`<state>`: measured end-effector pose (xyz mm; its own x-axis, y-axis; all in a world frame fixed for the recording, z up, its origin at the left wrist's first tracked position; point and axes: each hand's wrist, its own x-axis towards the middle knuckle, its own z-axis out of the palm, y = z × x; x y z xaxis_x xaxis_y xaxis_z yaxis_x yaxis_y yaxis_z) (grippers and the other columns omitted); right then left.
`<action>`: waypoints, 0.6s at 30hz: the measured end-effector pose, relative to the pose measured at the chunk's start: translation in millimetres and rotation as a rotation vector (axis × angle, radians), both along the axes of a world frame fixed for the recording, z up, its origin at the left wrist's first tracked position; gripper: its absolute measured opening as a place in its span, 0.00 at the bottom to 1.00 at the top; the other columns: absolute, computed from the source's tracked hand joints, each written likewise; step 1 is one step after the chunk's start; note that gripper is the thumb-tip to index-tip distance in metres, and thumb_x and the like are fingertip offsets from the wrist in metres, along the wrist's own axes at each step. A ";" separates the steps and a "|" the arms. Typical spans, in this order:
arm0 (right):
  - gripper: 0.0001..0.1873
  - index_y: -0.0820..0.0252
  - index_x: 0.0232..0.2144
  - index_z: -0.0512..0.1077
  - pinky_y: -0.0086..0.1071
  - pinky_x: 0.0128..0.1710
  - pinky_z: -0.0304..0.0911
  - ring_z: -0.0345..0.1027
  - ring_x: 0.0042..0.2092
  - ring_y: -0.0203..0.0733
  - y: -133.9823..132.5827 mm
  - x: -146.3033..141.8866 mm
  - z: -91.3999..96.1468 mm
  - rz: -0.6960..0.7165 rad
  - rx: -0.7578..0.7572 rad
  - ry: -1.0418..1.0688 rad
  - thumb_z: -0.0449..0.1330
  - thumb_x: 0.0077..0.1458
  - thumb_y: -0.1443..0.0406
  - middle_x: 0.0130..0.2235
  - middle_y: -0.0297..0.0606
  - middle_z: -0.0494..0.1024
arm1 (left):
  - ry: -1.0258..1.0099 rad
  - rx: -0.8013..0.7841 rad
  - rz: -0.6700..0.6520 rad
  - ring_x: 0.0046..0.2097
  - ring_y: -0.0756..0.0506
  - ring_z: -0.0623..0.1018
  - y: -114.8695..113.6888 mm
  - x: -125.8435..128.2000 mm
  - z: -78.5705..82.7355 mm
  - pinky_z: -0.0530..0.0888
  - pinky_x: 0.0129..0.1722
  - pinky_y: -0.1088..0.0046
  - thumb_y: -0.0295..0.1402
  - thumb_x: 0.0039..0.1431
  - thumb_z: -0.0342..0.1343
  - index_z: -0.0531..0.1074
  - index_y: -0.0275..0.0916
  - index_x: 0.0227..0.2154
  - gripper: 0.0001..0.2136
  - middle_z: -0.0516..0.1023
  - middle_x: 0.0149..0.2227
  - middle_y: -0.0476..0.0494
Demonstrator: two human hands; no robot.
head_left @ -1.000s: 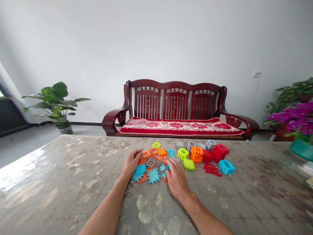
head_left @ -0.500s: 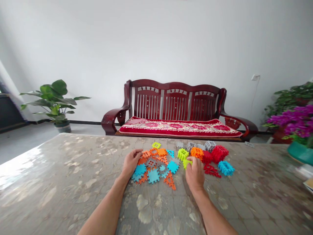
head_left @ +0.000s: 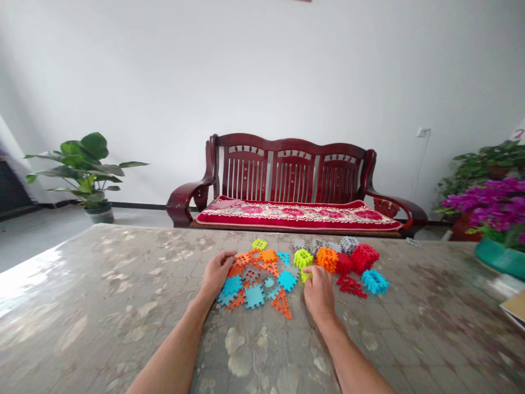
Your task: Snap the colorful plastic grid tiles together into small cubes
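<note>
A heap of flat interlocking plastic tiles point(head_left: 256, 279), orange, blue and grey, lies on the marbled table point(head_left: 102, 295). My left hand point(head_left: 216, 273) rests on the heap's left edge, fingers curled over an orange tile. My right hand point(head_left: 318, 290) is closed around a lime-green piece point(head_left: 304, 275) just right of the heap. Behind it stand assembled cubes: a lime cube point(head_left: 303, 258), an orange cube point(head_left: 327, 259), red cubes point(head_left: 363, 258) and grey cubes point(head_left: 348, 244). A blue piece point(head_left: 374, 281) and a flat red piece point(head_left: 350, 284) lie to the right.
A dark red wooden bench point(head_left: 293, 186) with a flowered cushion stands behind the table. A green potted plant point(head_left: 84, 167) is on the floor at left. Purple flowers in a teal pot point(head_left: 498, 219) and some papers point(head_left: 514, 303) sit at the table's right edge.
My right hand left the tile heap, moved right to the lime-green piece and closed on it. The left hand stayed put. An orange triangular tile now shows at the heap's front.
</note>
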<state>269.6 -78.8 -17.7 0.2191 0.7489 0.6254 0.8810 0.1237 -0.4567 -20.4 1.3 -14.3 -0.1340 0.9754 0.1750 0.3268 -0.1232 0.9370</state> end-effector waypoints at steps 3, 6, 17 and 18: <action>0.14 0.57 0.35 0.71 0.38 0.51 0.55 0.62 0.48 0.45 -5.6 -6.7 7.1 -0.004 0.002 -0.069 0.48 0.53 0.73 0.43 0.40 0.75 | -0.014 -0.002 0.001 0.34 0.44 0.78 0.9 -0.6 -1.7 0.73 0.33 0.71 0.43 0.47 0.54 0.77 0.36 0.38 0.19 0.82 0.31 0.44; 0.14 0.57 0.42 0.72 0.41 0.57 0.50 0.59 0.55 0.48 -10.8 -18.0 14.8 0.014 -0.039 -0.199 0.49 0.58 0.70 0.49 0.40 0.74 | -0.034 -0.002 -0.007 0.34 0.44 0.78 2.1 -1.9 -4.7 0.73 0.33 0.71 0.43 0.47 0.54 0.77 0.36 0.39 0.19 0.82 0.31 0.44; 0.16 0.55 0.49 0.71 0.45 0.56 0.47 0.56 0.57 0.53 -10.9 -29.3 27.7 0.052 -0.267 -0.353 0.48 0.64 0.60 0.48 0.41 0.78 | -0.006 0.010 0.009 0.36 0.43 0.79 0.1 -1.6 -1.6 0.73 0.36 0.70 0.43 0.47 0.54 0.78 0.37 0.36 0.18 0.82 0.33 0.44; 0.16 0.55 0.47 0.71 0.45 0.56 0.46 0.56 0.58 0.53 -11.6 -29.4 27.9 0.058 -0.271 -0.353 0.48 0.64 0.60 0.47 0.40 0.78 | -0.009 0.013 0.009 0.36 0.43 0.79 -0.1 -1.5 -1.1 0.74 0.36 0.70 0.43 0.47 0.55 0.78 0.37 0.36 0.18 0.83 0.33 0.44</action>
